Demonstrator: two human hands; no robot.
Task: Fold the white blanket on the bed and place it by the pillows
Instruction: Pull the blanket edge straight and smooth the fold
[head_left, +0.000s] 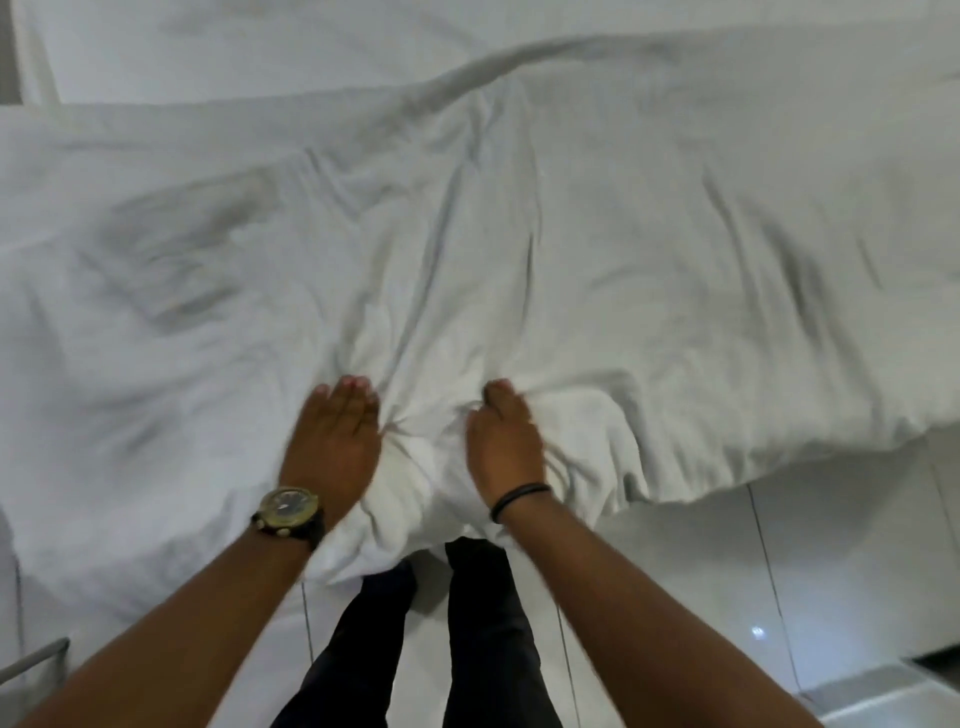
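Observation:
The white blanket (519, 218) lies rumpled across the bed and fills most of the view. Its near edge hangs off the bed in front of my legs, and a bunch of it is gathered between my hands. My left hand (332, 436), with a wristwatch, lies on the left side of that bunch, fingers stretched forward and thumb pinching into the puckered cloth. My right hand (504, 441), with a black wristband, has its fingers curled into the folds on the right side. No pillows are clearly visible. The image is blurred.
A flatter white bed sheet (311, 47) shows beyond the blanket's far edge. Glossy white floor tiles (779, 571) lie at the lower right. My legs in dark trousers (467, 649) stand against the bed. A grey metal rail (36, 657) is at the lower left.

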